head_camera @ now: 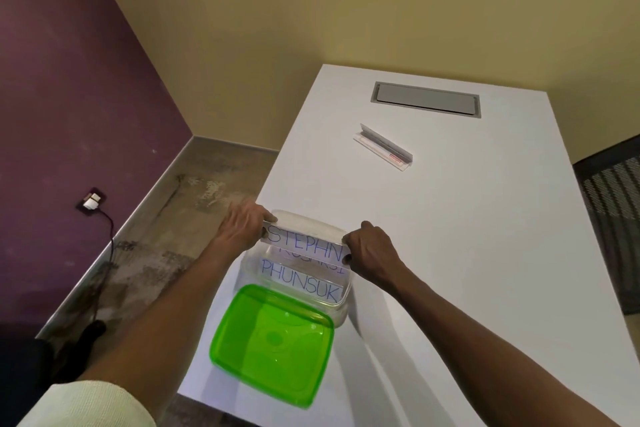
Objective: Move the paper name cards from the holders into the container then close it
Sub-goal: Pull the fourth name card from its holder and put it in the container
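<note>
A clear plastic container (341, 312) stands open near the table's left edge. Inside it lie paper name cards; the nearest one (301, 282) reads PHUNSUK, and another card shows partly beneath. Above the container I hold a card lettered STEPHN (304, 243) in what looks like a clear holder. My left hand (242, 227) grips its left end and my right hand (369, 250) grips its right end. The green translucent lid (273, 347) lies upside down in front of the container, leaning on its near rim.
An empty clear card holder (382, 146) lies farther back on the white table (467, 236). A grey cable hatch (426, 100) is set into the far end. A dark mesh chair (613, 198) stands at the right; the floor drops off at the left.
</note>
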Tool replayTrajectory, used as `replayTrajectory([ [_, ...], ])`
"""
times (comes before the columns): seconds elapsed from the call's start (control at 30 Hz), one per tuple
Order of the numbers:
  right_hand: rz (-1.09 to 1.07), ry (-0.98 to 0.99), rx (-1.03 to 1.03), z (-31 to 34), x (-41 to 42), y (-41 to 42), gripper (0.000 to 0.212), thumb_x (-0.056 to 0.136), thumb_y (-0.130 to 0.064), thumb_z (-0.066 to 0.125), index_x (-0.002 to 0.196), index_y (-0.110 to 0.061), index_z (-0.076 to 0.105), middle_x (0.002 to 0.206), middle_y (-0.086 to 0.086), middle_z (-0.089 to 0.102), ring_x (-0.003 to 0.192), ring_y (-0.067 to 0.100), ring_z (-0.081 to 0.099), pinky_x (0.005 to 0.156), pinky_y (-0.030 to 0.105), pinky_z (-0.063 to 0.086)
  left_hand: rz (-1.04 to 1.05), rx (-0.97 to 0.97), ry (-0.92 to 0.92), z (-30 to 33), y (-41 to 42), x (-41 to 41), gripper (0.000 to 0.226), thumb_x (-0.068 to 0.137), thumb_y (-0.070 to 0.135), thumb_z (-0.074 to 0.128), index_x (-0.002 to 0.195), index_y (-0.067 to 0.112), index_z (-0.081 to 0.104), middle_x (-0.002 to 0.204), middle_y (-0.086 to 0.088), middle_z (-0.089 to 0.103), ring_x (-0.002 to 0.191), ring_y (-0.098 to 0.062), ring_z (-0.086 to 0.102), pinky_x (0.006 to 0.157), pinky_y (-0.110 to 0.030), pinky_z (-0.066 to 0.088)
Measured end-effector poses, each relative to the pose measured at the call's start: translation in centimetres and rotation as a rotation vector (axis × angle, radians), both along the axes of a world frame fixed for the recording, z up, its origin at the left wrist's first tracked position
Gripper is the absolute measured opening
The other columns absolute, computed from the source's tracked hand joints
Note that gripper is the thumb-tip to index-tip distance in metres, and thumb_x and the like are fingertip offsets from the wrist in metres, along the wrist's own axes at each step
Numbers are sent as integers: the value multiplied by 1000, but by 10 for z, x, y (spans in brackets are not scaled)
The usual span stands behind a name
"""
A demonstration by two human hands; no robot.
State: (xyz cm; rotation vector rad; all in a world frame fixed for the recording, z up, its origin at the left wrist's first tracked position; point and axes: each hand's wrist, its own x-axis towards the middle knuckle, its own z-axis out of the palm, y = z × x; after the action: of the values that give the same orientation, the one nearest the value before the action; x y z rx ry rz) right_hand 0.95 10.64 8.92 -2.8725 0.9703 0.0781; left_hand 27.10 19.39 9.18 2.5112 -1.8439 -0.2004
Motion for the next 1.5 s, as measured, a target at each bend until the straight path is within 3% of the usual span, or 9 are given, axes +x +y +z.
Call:
replayTrajectory([
  [0.17, -1, 60, 13, -6, 10, -1, 16, 72, -25, 67, 69, -11, 59, 67, 11, 65, 81, 29, 50, 61, 32, 24, -18, 14, -22, -9, -4, 6, 32, 83, 17, 70, 114, 25, 70, 105, -9, 69, 105, -25, 51, 78, -34, 29],
  [0.33, -29, 95, 0, -15, 13, -1, 30, 66, -12, 62, 55, -15, 34, 55, 9, 57, 70, 25, 36, 61, 33, 24, -91, 7, -36, -21, -13, 7, 30, 83, 10, 69, 111, 18, 72, 99, -11, 69, 99, -26, 51, 81, -34, 34],
  [0.43, -45, 121, 30, -22, 12, -5, 20, 70, -13, 61, 58, -15, 45, 59, 10, 61, 79, 28, 47, 68, 36, 30, -127, 10, -79, -26, -17, 4, 29, 82, 9, 67, 109, 21, 73, 93, -9, 71, 95, -24, 51, 81, -33, 34],
  [0.53, -38, 129, 62, -29, 14, -9, 7, 70, -16, 63, 66, -10, 64, 65, 12, 67, 95, 33, 55, 89, 41, 35, -159, 54, -155, -30, -19, 2, 29, 82, 11, 63, 103, 28, 75, 85, -3, 69, 92, -21, 49, 81, -34, 33],
  [0.63, -18, 130, 60, -36, 17, -11, 10, 73, -17, 62, 73, -10, 68, 71, 13, 70, 109, 36, 55, 109, 49, 25, -185, 100, -214, -32, -19, 1, 27, 82, 11, 64, 99, 29, 75, 79, 0, 65, 89, -19, 48, 79, -32, 35],
  [0.73, -24, 123, 43, -41, 20, -11, 15, 77, -12, 55, 78, -9, 69, 75, 14, 71, 115, 38, 52, 117, 52, 13, -210, 151, -250, -37, -20, 0, 25, 83, 7, 60, 93, 25, 75, 77, 0, 63, 87, -19, 47, 78, -31, 39],
  [1.0, -22, 106, 60, -51, 27, -8, 32, 86, -2, 36, 79, -6, 67, 81, 19, 71, 118, 38, 50, 120, 48, -1, -309, 122, -343, -43, -24, -10, 21, 62, -3, 70, 54, 16, 68, 50, -3, 60, 57, -21, 54, 68, -27, 42],
  [1.17, -29, 119, 58, -57, 29, -11, 35, 89, -4, 34, 79, -7, 67, 83, 16, 71, 119, 37, 50, 120, 50, -2, -331, 230, -359, -58, -30, -8, 30, 89, 5, 42, 89, 19, 69, 88, -3, 70, 85, -21, 58, 87, -30, 33],
  [1.5, -64, 187, 46, -60, 33, -9, 32, 91, -7, 35, 82, -12, 65, 81, 11, 70, 121, 35, 46, 116, 60, -1, -301, 267, -393, -62, -33, -13, 21, 87, 10, 49, 75, 21, 64, 76, 0, 68, 74, -21, 59, 88, -35, 36],
])
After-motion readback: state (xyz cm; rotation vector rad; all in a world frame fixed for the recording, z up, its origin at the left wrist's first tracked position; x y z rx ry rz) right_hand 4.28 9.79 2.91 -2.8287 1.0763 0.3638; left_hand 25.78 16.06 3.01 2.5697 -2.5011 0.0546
